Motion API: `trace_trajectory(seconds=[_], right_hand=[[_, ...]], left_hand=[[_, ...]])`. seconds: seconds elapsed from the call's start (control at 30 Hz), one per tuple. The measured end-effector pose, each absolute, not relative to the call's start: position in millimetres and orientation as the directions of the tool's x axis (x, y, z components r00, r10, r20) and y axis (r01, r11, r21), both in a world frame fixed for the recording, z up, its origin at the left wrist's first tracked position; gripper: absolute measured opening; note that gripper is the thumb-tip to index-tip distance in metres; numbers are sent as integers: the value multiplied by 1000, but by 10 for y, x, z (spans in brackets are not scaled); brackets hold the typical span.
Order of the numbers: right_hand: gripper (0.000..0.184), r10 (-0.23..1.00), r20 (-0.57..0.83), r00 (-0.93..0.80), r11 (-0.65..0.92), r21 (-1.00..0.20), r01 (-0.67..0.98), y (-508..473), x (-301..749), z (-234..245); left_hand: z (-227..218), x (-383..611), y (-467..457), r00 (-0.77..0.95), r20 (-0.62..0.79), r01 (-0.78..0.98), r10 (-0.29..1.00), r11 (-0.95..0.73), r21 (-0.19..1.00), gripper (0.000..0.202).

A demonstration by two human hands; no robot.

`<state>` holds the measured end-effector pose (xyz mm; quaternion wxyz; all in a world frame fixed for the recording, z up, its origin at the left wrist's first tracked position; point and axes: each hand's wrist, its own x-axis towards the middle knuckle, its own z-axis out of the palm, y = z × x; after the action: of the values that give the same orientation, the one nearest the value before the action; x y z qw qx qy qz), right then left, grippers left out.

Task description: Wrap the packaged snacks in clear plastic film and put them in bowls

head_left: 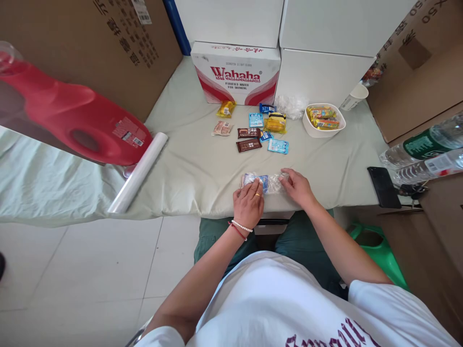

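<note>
A blue snack packet [265, 182] lies near the table's front edge, wrapped in crinkled clear plastic wrap [274, 186]. My left hand [249, 201] rests over the packet's left part, fingers laid out flat on top and hiding some of it. At the right end of the wrap is my right hand [297, 186], with thumb and forefinger on the loose film. Beyond my hands lie small wrapped snacks: two brown bars [249, 145], light-blue packets [278, 146], yellow packets [275, 125] and a pinkish packet [222, 128].
A white bowl [323, 131] holds yellow-orange packets. A white roll of film [139, 173] lies left beside a large red bottle [94, 123]. A Wahaha carton [237, 72] stands behind. At right are a black phone [383, 187], plastic bottles [427, 144] and a paper cup [354, 97].
</note>
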<state>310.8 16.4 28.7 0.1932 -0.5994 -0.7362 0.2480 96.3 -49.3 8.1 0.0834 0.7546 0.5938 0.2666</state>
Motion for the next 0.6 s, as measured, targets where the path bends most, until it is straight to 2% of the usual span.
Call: trace_trajectory(seconds=[0.07,0.13,0.2,0.3,0.37,0.47,0.53,0.6], right_hand=[[49,991,31,-134,132,-477,869,152,3096,215],[33,988,66,-142,156,-457,876,137,3092,184],[19,986,107,-130,167,-525,835,133,3100,230],[17,986,60,-158,159,-644,748,182,3027,440],[16,970,11,-242,193,-638,745,249,2846,618],[16,933,-23,-359,305,-476,825,358,2399,809],[20,905,-101,-414,357,-351,866,405,2090,845],[24,863,-164,-479,420,-295,858,411,1860,819]], left_hand=[[15,958,-526,181,313,856,932,-306,417,57],[-39,957,-548,199,320,857,926,-323,402,62],[-76,956,-564,209,325,855,922,-334,397,65],[-107,963,-582,213,345,850,914,-347,397,65],[-118,979,-585,208,356,849,911,-349,396,63],[-118,1001,-573,216,347,844,913,-353,404,53],[-96,990,-573,229,343,832,911,-366,416,43],[-52,933,-601,239,362,815,901,-389,430,38]])
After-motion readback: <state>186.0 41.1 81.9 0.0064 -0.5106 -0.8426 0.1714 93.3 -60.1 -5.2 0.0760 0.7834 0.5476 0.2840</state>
